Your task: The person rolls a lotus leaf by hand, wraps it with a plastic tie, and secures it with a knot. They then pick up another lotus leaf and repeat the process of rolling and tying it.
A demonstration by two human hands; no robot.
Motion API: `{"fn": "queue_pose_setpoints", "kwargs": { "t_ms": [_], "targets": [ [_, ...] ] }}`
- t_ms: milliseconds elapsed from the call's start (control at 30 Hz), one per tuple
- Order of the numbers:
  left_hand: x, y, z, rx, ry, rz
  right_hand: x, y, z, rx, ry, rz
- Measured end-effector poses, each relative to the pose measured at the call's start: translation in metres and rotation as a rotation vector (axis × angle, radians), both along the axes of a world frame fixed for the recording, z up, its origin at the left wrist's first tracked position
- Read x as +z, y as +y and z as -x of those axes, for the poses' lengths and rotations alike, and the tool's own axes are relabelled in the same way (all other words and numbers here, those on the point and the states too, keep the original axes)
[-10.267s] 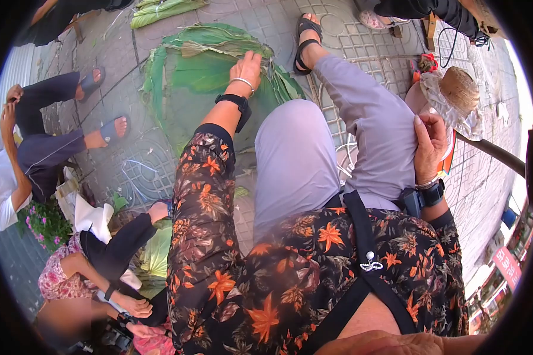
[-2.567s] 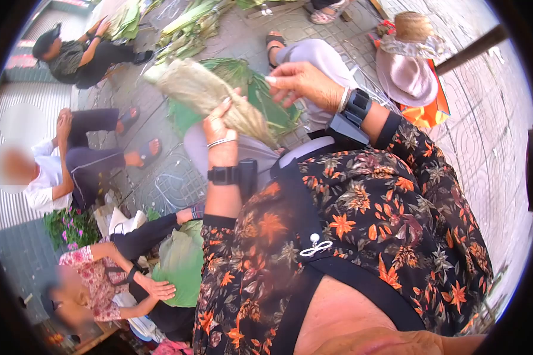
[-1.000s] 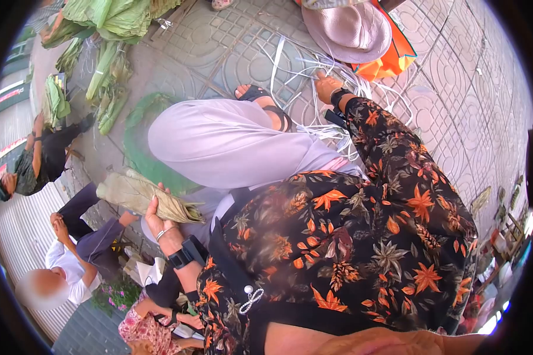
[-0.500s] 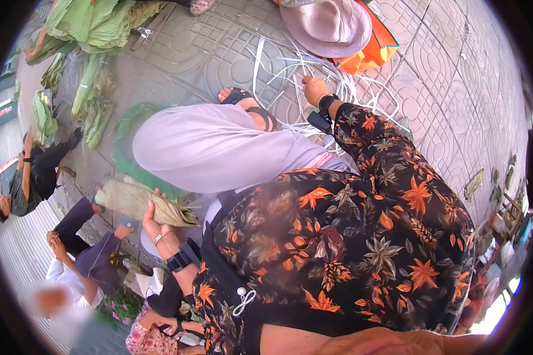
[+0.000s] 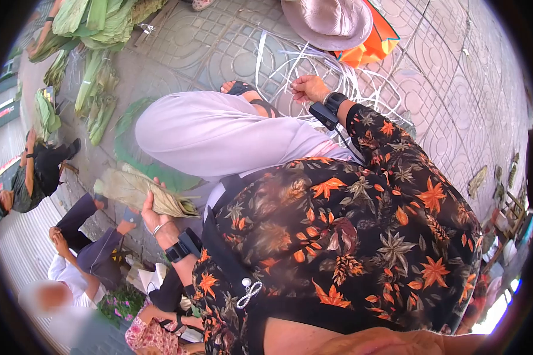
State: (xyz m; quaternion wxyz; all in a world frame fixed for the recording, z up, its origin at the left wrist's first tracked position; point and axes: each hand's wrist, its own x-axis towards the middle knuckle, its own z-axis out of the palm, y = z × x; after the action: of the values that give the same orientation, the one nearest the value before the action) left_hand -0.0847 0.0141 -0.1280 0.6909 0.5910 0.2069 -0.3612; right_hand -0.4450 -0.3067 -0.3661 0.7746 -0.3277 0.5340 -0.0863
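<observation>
My left hand [image 5: 153,216] is closed round a bundle of folded, dry-looking pale green leaves [image 5: 137,188], held near the knee in light trousers. The bundle's frayed end points towards my body. Over the paving beside my sandalled foot, my right hand [image 5: 308,89] has its fingers pinched together. A thin white strip seems to be between its fingertips, though the detail is small. Around and under that hand lies a loose tangle of white strips [image 5: 361,89].
A pale hat [image 5: 328,23] sits on an orange bag [image 5: 376,41] beyond the strips. Piles of large green leaves [image 5: 95,26] and smaller leaf bundles [image 5: 92,89] lie on the paving. Green sheeting [image 5: 130,133] is by my knee. Several people sit nearby.
My right hand has moved slightly towards my foot, its fingers now turned more into view. My left hand still holds the leaf bundle, which has shifted only a little.
</observation>
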Motion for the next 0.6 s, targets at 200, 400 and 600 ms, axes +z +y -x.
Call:
{"fn": "queue_pose_setpoints", "kwargs": {
  "t_ms": [200, 400, 600],
  "targets": [
    [0.035, -0.016, -0.036, -0.118, 0.033, 0.453, 0.073, -0.012, -0.046, 0.009, -0.141, 0.175],
    [0.102, -0.085, 0.006, -0.554, -0.185, 0.543, 0.2, -0.005, -0.121, 0.179, -0.345, 0.58],
    [0.126, -0.127, 0.054, -0.825, -0.353, 0.538, 0.285, 0.028, -0.166, 0.316, -0.644, 0.63]
  ]
}}
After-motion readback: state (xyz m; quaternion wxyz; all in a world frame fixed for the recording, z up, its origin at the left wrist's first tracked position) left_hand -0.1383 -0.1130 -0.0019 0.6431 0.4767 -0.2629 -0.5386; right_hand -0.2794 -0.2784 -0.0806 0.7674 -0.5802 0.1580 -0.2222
